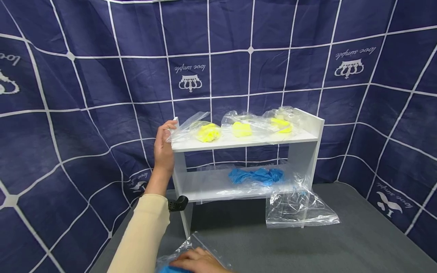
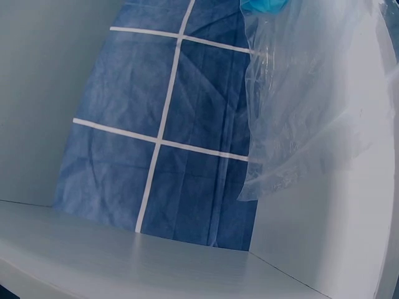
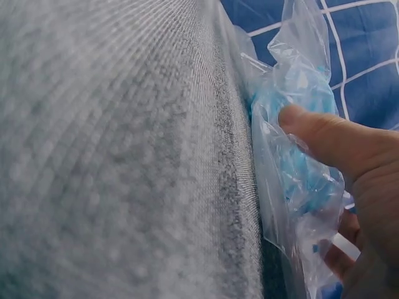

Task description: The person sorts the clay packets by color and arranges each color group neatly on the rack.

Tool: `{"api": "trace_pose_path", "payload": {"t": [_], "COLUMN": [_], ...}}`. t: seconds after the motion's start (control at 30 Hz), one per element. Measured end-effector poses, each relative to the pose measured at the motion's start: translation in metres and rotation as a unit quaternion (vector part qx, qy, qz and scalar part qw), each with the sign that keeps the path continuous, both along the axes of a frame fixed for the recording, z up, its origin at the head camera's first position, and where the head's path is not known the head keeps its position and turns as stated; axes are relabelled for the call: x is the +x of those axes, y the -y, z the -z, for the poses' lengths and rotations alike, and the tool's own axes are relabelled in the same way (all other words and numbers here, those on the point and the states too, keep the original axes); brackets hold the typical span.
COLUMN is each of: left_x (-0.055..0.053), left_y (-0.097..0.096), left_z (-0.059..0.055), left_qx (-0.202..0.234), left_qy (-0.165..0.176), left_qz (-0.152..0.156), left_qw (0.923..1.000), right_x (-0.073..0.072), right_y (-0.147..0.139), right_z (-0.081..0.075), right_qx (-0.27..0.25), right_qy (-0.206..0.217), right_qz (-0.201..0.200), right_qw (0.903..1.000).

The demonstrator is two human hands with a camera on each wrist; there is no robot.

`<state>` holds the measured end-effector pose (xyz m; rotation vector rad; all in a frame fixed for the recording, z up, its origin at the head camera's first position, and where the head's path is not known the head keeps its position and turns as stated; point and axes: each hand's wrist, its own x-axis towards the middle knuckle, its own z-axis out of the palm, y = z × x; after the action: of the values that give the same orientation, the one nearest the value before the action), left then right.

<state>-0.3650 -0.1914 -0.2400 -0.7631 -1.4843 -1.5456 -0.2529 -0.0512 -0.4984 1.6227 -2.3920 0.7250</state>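
Observation:
My left hand [image 1: 164, 148] grips the upper left side panel of a white two-tier shelf [image 1: 252, 144], its fingers bent over the panel's edge. A clear bag with a yellow crumpled item [image 1: 209, 132] lies on the top board, its loose end touching those fingers. Low in the head view, my right hand [image 1: 199, 261] holds a clear plastic bag with something light blue inside. In the right wrist view the thumb [image 3: 312, 124] presses on this plastic bag [image 3: 302, 168], with other fingers partly hidden behind it. The left wrist view shows no hand, only the shelf's inside.
Further bagged yellow items [image 1: 241, 129] lie along the top board. Below, the lower board carries a bagged blue crumpled item [image 1: 256, 176], and a clear bag end [image 1: 300, 212] hangs over its front right. A dark grey surface [image 1: 341, 246] lies beneath; blue checked cloth [image 1: 239, 30] hangs behind.

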Motion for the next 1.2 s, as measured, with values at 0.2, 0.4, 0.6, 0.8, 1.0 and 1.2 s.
{"api": "trace_pose_path", "payload": {"t": [0.2, 0.4, 0.6, 0.8, 1.0, 1.2], "left_x": [0.019, 0.005, -0.008, 0.01, 0.023, 0.022], "left_y": [-0.009, -0.003, 0.003, -0.003, -0.008, -0.008], "left_z": [-0.008, 0.001, 0.007, -0.002, -0.008, -0.008], "left_qx": [0.001, 0.0, -0.006, -0.009, -0.011, -0.012], "left_qy": [0.005, 0.002, -0.008, 0.001, 0.001, -0.001], "left_qz": [-0.007, -0.005, -0.008, -0.012, -0.009, -0.003], "left_qw": [1.0, 1.0, 0.9999, 0.9999, 0.9999, 0.9999], "right_x": [-0.001, 0.0, 0.002, 0.007, 0.012, 0.017], "right_y": [-0.003, -0.004, -0.014, -0.03, -0.051, -0.074], "right_z": [0.004, 0.007, -0.004, -0.035, -0.067, -0.099], "right_qx": [-0.021, -0.044, -0.053, -0.021, 0.017, 0.036], "right_qy": [0.014, -0.012, -0.017, -0.051, -0.063, -0.092], "right_qz": [0.011, 0.022, 0.01, 0.023, 0.044, 0.064], "right_qw": [0.9996, 0.9987, 0.9984, 0.9982, 0.9969, 0.9931]}}
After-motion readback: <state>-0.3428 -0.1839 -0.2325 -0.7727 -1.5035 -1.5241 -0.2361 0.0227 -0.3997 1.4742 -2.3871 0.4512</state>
